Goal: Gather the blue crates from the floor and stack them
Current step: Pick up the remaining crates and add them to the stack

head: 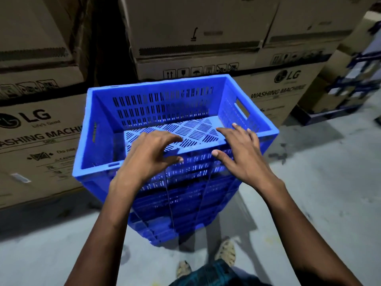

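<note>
Head view: top crate point(156, 104) upright, mouth up; both hands' grip spread wide.

top crate point(156, 112): blue moulded plastic, slotted, slight sheen | boxes point(41, 141), left and rear of frame: brown matt cardboard, printed black | floor point(329, 182): grey concrete, rough, scuffed

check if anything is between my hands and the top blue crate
Nothing visible. Both the left hand and right hand are spread open right at the near rim of the top crate, which sits on the stack.
</note>
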### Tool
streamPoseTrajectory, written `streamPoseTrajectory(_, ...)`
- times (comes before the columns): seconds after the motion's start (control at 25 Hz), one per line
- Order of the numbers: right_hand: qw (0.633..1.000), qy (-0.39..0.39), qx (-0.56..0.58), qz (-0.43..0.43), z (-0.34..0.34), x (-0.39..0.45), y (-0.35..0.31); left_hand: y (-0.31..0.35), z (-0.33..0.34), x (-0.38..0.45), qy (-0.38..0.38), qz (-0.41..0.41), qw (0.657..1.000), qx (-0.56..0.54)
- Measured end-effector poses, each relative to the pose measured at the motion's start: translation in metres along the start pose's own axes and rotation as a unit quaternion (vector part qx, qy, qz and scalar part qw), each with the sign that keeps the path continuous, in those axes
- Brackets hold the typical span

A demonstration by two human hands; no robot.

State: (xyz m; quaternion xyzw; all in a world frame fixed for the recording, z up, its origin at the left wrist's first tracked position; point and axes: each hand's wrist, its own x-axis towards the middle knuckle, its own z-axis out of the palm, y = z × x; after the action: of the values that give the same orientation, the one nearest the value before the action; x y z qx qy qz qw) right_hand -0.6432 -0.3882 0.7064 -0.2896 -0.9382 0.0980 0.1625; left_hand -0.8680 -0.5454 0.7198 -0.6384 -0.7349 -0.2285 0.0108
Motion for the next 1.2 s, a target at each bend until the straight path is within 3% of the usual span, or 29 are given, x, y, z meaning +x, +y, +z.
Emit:
streamPoseTrajectory(0.28, 0.992, 0.073, 0.100, 0.032, -0.002, -0.092, 0.003, 0.086, 0.042, -0.015, 0.133, 0.108, 0.983, -0.058)
streamPoseTrajectory(0.56, 0.961, 0.172, 0.109, 0.189, -0.046, -0.221, 0.069, 0.187, 0.104, -0.021, 0.124, 0.127, 0.971, -0.161)
streamPoseTrajectory(0.68, 0.937, 0.205, 0.117, 0.258, -0.066, -0.300, 0.094, 0.256, 0.141, -0.030, 0.081, 0.150, 0.958, -0.232)
streamPoseTrajectory(0.8, 0.901, 0.241, 0.128, 0.336, -0.091, -0.407, 0.127, 0.360, 0.184, -0.055, -0.014, 0.192, 0.936, -0.295)
streamPoseTrajectory(0.96, 0.828, 0.290, 0.151, 0.456, -0.110, -0.548, 0.167, 0.497, 0.230, -0.088, -0.112, 0.227, 0.898, -0.359)
streamPoseTrajectory(1.2, 0.723, 0.367, 0.168, 0.561, -0.154, -0.703, 0.217, 0.666, 0.291, -0.094, -0.256, 0.289, 0.832, -0.399)
